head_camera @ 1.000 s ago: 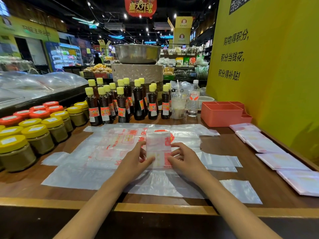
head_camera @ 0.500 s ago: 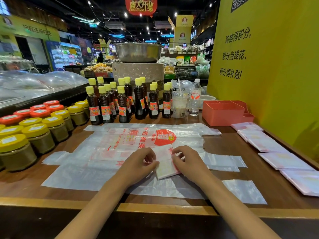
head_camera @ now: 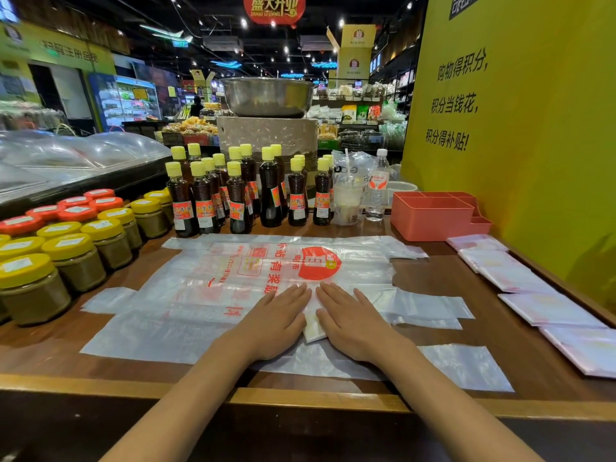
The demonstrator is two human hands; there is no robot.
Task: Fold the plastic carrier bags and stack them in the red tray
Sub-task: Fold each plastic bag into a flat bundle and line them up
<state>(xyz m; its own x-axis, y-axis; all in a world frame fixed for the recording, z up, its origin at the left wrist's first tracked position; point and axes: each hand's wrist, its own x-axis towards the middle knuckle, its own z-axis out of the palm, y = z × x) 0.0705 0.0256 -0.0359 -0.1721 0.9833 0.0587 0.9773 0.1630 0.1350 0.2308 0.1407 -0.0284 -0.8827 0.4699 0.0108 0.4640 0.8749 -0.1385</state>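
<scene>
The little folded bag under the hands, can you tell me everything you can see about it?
The folded bag is a small, flat packet of thin whitish plastic with a faint yellowish tint, folded down to a neat rectangle. Only a narrow strip and its near corner show, because the left hand and right hand lie flat on it, fingers straight, pressing it down. It rests on top of the unfolded printed bags spread across the wooden counter.
</scene>
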